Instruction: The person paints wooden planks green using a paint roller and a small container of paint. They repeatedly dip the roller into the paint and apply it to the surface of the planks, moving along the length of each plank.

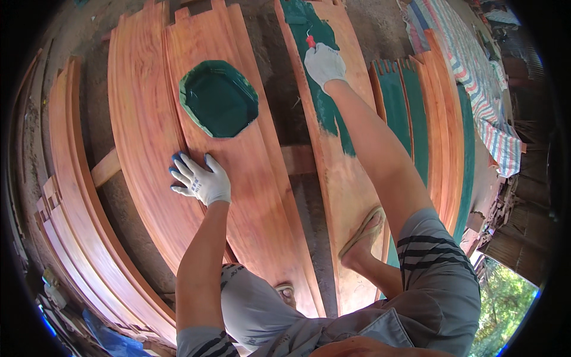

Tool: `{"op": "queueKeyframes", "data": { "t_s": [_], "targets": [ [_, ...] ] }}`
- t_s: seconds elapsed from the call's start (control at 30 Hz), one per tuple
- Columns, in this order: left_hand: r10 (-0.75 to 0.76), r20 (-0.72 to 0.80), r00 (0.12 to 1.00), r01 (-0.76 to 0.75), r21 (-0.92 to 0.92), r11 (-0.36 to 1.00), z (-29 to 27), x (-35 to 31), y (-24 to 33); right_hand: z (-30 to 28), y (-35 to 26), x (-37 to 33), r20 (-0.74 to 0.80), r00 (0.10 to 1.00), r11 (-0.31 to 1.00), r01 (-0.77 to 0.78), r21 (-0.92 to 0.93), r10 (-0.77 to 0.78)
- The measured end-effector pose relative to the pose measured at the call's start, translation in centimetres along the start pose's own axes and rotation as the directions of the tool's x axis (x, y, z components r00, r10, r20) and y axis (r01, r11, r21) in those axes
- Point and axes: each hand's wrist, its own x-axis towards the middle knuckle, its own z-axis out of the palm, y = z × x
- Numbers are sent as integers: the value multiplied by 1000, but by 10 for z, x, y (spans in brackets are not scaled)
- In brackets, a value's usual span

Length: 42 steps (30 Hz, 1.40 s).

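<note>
Rolling is best kept to long, even passes here, with the green coat drawn along the grain of the half-coated plank (pixel 344 196) toward its near end. The red handle (pixel 310 41) is gripped by the gloved right hand (pixel 325 64), its fingers closed around it near the plank's far end; the tool's head is hard to make out against the wet green. Bare wood is left along both long edges of that plank, and the coat (pixel 324 110) breaks into ragged tongues toward the middle, so those tongues should be blended while wet and the edges worked lightly to avoid runs. The gloved left hand (pixel 203 181) is held spread, fingers apart and gripping nothing, over the seam of two bare planks (pixel 250 196); whether weight is put on it cannot be told. The paint tub (pixel 185 100) is set toward the far end of the right-hand plank of that pair, near enough for reloading, though drips could fall across the gap. A sandalled foot (pixel 363 235) is planted on uncoated wood toward the near end of the half-coated plank; it would need to be lifted clear before that stretch is covered, and grit should be wiped away first.
</note>
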Motion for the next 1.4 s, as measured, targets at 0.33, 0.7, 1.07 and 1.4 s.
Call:
{"op": "queueKeyframes", "data": {
  "t_s": [0.33,0.7,1.07,1.4],
  "targets": [
    [-15,21,1000,15,6,1000,-2,1,1,-8,22,-21,-20,1000,998,19,62,-18],
    [-19,15,1000,19,-7,1000,-2,1,0,-10,29,-29,47,998,997,53,-61,-51],
    [-16,8,1000,16,15,1000,1,1,0,-16,62,-116,20,996,985,89,-148,-87],
    [-15,10,1000,15,2,1000,4,0,2,-18,84,-195,54,997,986,72,-153,-64]
  ]
}}
